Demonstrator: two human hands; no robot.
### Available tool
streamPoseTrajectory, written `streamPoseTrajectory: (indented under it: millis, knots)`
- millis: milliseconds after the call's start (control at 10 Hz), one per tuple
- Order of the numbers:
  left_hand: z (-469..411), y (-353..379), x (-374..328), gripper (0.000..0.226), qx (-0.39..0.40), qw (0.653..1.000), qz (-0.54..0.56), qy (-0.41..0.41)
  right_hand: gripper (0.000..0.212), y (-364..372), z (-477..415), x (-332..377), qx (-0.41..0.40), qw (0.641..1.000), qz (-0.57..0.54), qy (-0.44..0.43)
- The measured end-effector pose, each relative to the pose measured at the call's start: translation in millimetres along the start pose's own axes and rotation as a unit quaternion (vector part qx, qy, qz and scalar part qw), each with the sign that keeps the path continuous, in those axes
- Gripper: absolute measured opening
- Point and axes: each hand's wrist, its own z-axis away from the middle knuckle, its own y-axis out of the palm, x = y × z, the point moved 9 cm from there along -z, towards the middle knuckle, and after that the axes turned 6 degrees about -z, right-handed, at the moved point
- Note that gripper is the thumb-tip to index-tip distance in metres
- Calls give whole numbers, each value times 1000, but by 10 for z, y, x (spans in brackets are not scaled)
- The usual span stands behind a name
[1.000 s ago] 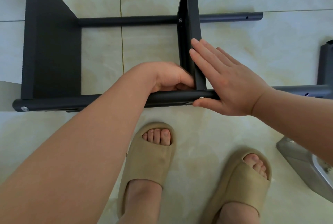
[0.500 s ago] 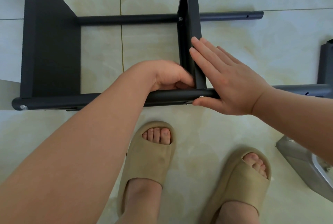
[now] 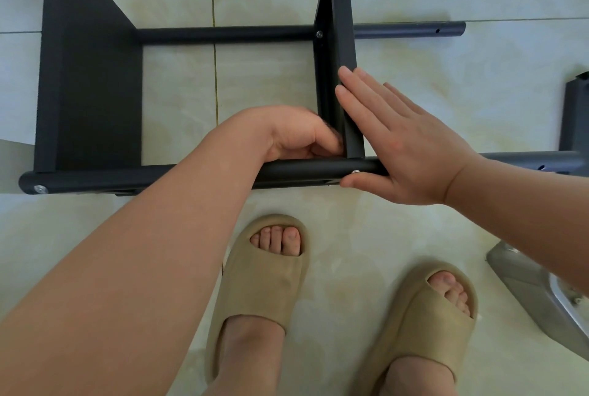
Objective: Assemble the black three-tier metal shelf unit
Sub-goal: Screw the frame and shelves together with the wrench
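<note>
While the shelf unit lies on its side across the upper frame, its middle panel seems to be getting fastened to the near pole. The right hand presses flat, thumb beside the screw. The left hand curls into the cramped inner corner, contents hidden. Tightening likely follows. Roomier floor lies rightward.

One wide-angle head camera looks steeply down, close over the frame lying on the floor; the person's sandals occupy the lower edge.
</note>
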Motion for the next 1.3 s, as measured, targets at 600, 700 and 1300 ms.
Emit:
streamPoseTrajectory:
  millis: [600, 700, 1300]
  knots:
    - [11, 0, -50, 15, -16, 1000, -11, 21, 101, 8, -3, -1, 4, 1000, 1, 2]
    - [7, -18, -77, 11, -35, 998, -47, 29, 101, 8, -3, 0, 5, 1000, -1, 3]
    - [-3, 3, -54, 14, -20, 999, -24, 34, 101, 12, 0, -5, 5, 1000, -1, 4]
